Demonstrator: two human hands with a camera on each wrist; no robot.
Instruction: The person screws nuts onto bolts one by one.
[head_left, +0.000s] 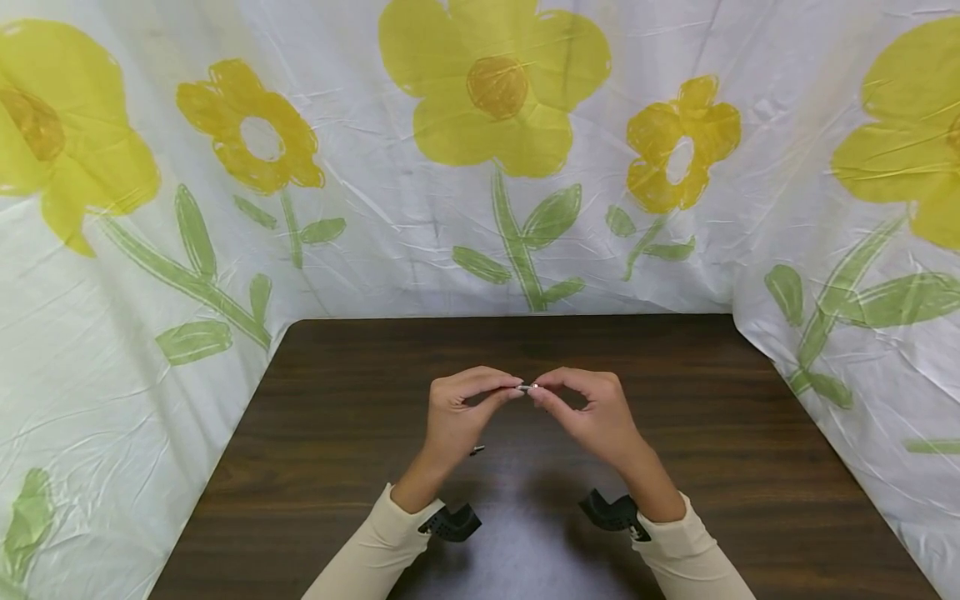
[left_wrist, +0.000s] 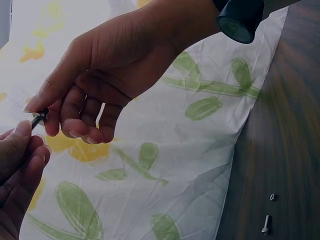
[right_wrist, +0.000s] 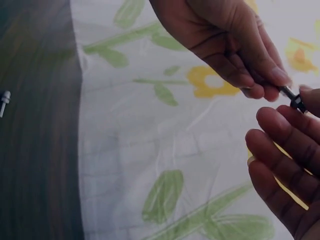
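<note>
Above the middle of the table, my left hand and right hand meet at their fingertips. Between them runs a thin metal bolt. One end of it is pinched between my left thumb and finger, which hide that end. At the other end, my right thumb and forefinger pinch a small dark nut around the shaft. The right wrist view shows the other right-hand fingers loosely bent. On the table lie a second bolt and a separate small nut, close to my left wrist.
The dark wood-grain table spreads beneath both hands. A white cloth printed with yellow flowers hangs along its back and sides. Black wrist cameras sit on both wrists, below the cream sleeves' inner edges.
</note>
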